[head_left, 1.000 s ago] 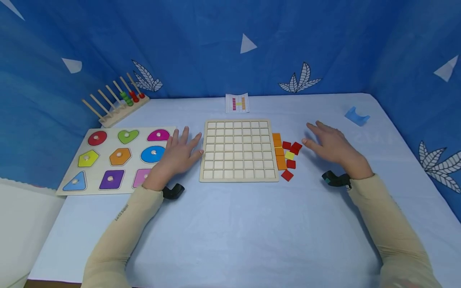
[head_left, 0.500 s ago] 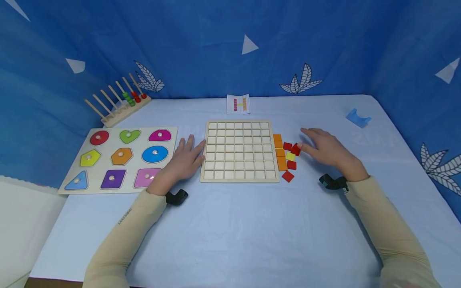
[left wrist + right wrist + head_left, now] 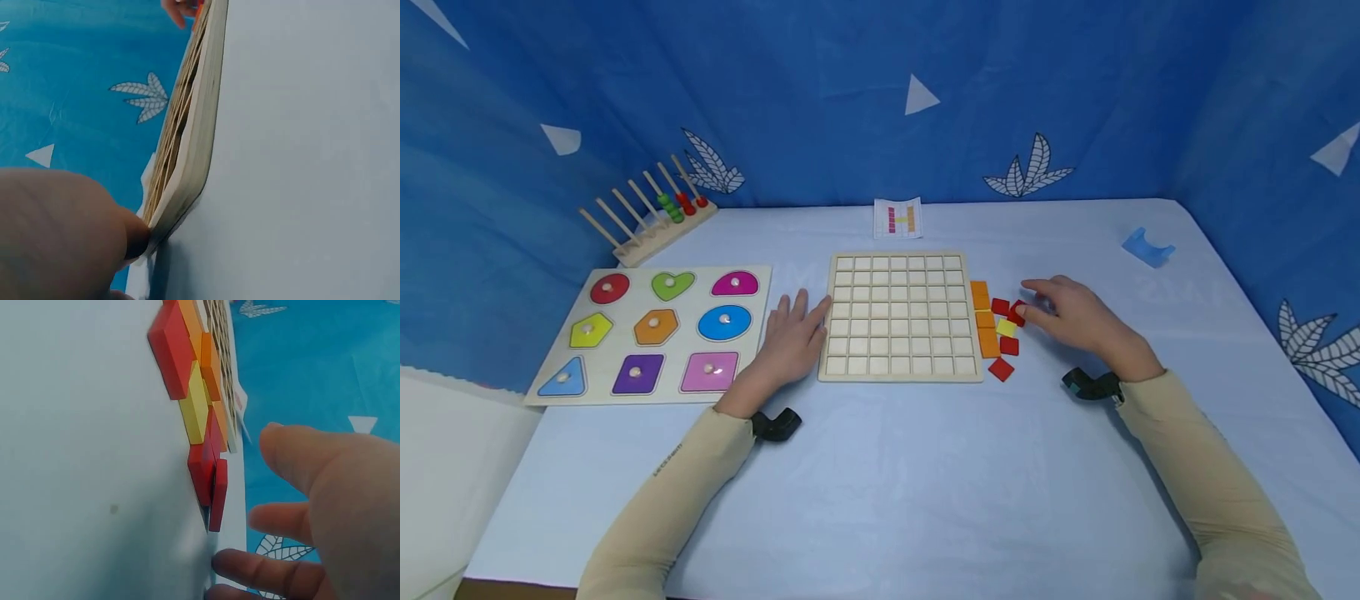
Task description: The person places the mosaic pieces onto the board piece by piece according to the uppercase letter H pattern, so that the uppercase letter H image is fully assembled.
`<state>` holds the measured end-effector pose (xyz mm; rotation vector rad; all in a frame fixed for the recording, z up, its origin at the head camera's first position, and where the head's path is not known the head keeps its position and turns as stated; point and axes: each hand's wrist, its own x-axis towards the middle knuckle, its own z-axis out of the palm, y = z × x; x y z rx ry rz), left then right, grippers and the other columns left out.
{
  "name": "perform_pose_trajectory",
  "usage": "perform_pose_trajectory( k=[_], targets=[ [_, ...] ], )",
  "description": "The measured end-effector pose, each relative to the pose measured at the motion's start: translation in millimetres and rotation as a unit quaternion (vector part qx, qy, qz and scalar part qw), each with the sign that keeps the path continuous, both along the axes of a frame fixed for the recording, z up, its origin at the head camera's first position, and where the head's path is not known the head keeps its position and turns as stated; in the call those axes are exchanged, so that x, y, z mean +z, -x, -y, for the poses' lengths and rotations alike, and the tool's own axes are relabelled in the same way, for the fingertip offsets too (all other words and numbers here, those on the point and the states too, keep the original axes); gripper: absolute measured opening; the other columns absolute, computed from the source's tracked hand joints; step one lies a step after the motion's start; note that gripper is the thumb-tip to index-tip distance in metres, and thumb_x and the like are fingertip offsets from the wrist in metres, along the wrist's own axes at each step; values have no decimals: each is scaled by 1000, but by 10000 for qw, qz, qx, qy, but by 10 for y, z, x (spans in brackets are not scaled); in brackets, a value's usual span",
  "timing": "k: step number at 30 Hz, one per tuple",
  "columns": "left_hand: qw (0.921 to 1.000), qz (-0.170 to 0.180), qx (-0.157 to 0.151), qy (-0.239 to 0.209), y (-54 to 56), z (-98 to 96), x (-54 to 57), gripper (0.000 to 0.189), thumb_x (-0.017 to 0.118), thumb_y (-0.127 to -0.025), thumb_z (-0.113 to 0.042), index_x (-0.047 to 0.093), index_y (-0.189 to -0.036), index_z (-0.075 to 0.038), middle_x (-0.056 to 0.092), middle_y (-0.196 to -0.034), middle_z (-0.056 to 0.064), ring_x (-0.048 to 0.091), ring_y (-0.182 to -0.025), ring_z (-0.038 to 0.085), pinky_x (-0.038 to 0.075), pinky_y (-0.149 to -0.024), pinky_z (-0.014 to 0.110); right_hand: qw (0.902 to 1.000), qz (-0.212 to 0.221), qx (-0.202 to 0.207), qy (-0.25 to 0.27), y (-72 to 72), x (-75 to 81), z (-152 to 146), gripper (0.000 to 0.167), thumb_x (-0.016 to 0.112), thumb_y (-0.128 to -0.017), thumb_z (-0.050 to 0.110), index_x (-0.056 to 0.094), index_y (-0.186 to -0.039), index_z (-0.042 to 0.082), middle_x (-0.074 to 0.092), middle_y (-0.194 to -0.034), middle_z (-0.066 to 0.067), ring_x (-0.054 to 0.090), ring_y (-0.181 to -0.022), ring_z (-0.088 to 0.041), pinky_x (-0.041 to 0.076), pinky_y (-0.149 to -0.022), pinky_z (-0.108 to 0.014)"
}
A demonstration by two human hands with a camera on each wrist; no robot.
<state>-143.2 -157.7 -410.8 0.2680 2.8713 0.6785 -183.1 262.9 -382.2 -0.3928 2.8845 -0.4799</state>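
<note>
A pale wooden grid board (image 3: 898, 323) lies mid-table, its square cells bare. My left hand (image 3: 790, 346) is at its left side, fingers extended; in the left wrist view the thumb (image 3: 128, 234) touches the board's edge. Along the board's right side are orange tiles (image 3: 988, 342), a yellow tile (image 3: 1006, 328) and several red tiles (image 3: 1009, 346). My right hand (image 3: 1075, 315) hovers just right of them, fingers loosely bent and apart, nothing between them. In the right wrist view, one red tile (image 3: 219, 497) leans against another, close to the fingertips.
At left lies a shape puzzle board (image 3: 752, 392) with knobbed coloured pieces. Behind it stands a wooden peg rack (image 3: 662, 240) with green and red beads. A pattern card (image 3: 897, 231) sits beyond the grid board. A light-blue plastic piece (image 3: 1147, 248) lies far right, near the blue curtain (image 3: 820, 100).
My right hand has moved left and down toward the red tiles, its fingers drawing closer together. My left hand has shifted right and toward me, reaching the board's left edge.
</note>
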Motion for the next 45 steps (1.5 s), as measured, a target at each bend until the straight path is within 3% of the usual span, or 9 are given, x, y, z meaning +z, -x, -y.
perform_pose_trajectory(
  k=[5,11,23,45],
  targets=[
    [9994,-247,151,-187,-12,-11,-51,55,39,-106,-21,35,-159,-9,13,-167,32,-1,-156,54,2,-123,69,9995,-133,158,245,-10,-34,-9,53,69,-94,28,59,-138,-1,65,-114,-22,58,-96,-30,57,-80,-41],
    [9979,-475,231,-367,-37,-20,-103,54,40,-105,-21,39,-157,-8,17,-166,32,2,-156,54,2,-123,69,9988,-192,248,379,-21,-55,14,44,71,-93,24,66,-130,-1,65,-105,-19,55,-87,-26,49,-70,-29],
    [9975,-451,325,-427,-41,-45,-104,54,41,-105,-21,39,-157,-9,17,-167,30,1,-156,53,2,-124,68,9991,-171,8,383,-26,-94,27,40,70,-94,18,66,-129,-3,65,-110,-21,57,-96,-30,54,-83,-44],
    [9972,-513,345,-428,-46,-44,-109,53,41,-105,-21,40,-157,-10,18,-167,29,2,-156,52,3,-124,68,9980,-146,-226,575,-17,-132,41,38,70,-92,13,66,-126,-4,62,-113,-24,55,-96,-32,52,-84,-44]
  ],
)
